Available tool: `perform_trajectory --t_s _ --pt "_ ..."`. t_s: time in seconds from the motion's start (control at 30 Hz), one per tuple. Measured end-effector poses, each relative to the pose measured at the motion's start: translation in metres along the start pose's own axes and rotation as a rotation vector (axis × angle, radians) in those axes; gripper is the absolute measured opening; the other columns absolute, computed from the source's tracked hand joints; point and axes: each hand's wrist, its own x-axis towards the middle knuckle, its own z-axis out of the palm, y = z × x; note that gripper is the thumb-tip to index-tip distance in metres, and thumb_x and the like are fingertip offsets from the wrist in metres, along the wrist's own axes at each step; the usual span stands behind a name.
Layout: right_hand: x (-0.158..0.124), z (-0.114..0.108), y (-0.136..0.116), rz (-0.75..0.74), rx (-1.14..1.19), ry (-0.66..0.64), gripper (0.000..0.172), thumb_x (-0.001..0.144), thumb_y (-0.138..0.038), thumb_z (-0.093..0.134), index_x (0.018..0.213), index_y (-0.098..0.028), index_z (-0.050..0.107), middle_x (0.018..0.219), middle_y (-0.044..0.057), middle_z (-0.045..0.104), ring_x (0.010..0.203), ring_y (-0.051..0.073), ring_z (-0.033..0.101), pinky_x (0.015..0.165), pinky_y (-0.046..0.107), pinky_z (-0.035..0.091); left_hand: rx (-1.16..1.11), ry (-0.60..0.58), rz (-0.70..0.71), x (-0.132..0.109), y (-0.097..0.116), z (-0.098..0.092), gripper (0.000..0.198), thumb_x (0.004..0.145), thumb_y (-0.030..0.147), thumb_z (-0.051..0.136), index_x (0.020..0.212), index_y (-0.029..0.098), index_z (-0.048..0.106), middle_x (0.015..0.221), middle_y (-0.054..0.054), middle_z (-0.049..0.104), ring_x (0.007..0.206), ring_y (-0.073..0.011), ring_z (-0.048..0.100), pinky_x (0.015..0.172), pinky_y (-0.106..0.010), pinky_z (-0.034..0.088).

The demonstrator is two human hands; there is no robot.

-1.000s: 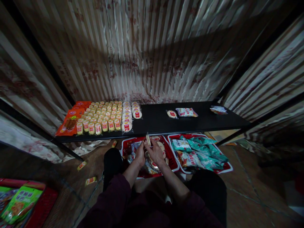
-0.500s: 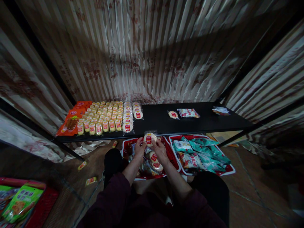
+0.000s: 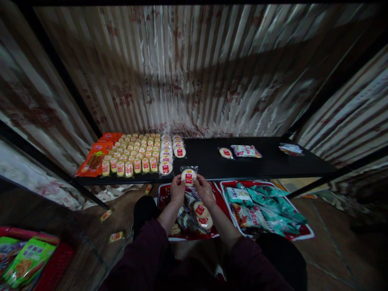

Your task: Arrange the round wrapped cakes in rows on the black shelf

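Note:
A round, pale wrapped cake [image 3: 188,177] with a red label is held between both hands at the front edge of the black shelf [image 3: 203,161]. My left hand [image 3: 177,190] grips its left side, and my right hand [image 3: 204,190] has its right side. Just left of it on the shelf, similar round cakes [image 3: 165,167] stand in two rows running back. Beyond them are many small yellow wrapped cakes [image 3: 129,167] in close rows. Below my hands, a red basket [image 3: 163,194] holds more round cakes [image 3: 202,216] and other packets.
Orange packets [image 3: 91,161] lie at the shelf's left end. A single round cake [image 3: 226,152], a striped packet [image 3: 246,151] and another packet [image 3: 291,149] lie to the right. A second basket [image 3: 309,232] holds teal bags [image 3: 266,202]. Small packets [image 3: 106,215] are on the floor.
Both hands still hold the round cake, now slightly nearer the shelf's edge and the front of the second row. The view has tilted up a little.

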Motion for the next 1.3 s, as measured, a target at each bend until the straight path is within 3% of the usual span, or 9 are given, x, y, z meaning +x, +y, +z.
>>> perform_trajectory --t_s 0.4,0.67,0.8,1.3 --pt "0.055 0.019 0.015 -0.079 0.014 -0.018 0.043 0.068 -0.039 0.061 0.106 -0.019 0.063 0.082 0.002 0.071 0.07 0.017 0.063 0.068 0.03 0.052 0.11 0.048 0.072 0.038 0.005 0.006 0.027 0.068 0.012 0.063 0.093 0.022 0.066 0.088 -0.004 0.068 0.084 -0.0185 0.063 0.08 -0.031 0.049" --pt "0.083 0.029 0.008 -0.068 -0.214 0.01 0.037 0.073 -0.027 0.053 0.109 -0.023 0.062 0.084 -0.001 0.071 0.073 0.015 0.066 0.07 0.029 0.054 0.557 0.065 0.274 0.048 0.017 0.016 0.044 0.076 0.004 0.045 0.113 0.021 0.06 0.102 -0.004 0.069 0.099 -0.0167 0.062 0.092 -0.031 0.047" --pt "0.092 0.036 0.003 -0.096 -0.275 0.015 0.036 0.073 -0.024 0.052 0.108 -0.024 0.063 0.088 0.0 0.071 0.078 0.016 0.067 0.073 0.029 0.054 0.646 0.072 0.361 0.051 0.023 0.019 0.049 0.075 0.002 0.042 0.117 0.022 0.058 0.112 -0.004 0.066 0.109 -0.0175 0.058 0.098 -0.033 0.043" --pt "0.123 0.042 0.007 -0.076 -0.328 0.024 0.036 0.074 -0.021 0.053 0.109 -0.023 0.062 0.097 0.002 0.07 0.087 0.016 0.066 0.08 0.028 0.051 0.78 0.039 0.364 0.064 0.024 0.036 0.045 0.078 0.009 0.046 0.123 0.012 0.054 0.132 -0.014 0.053 0.127 -0.0218 0.046 0.108 -0.035 0.034"
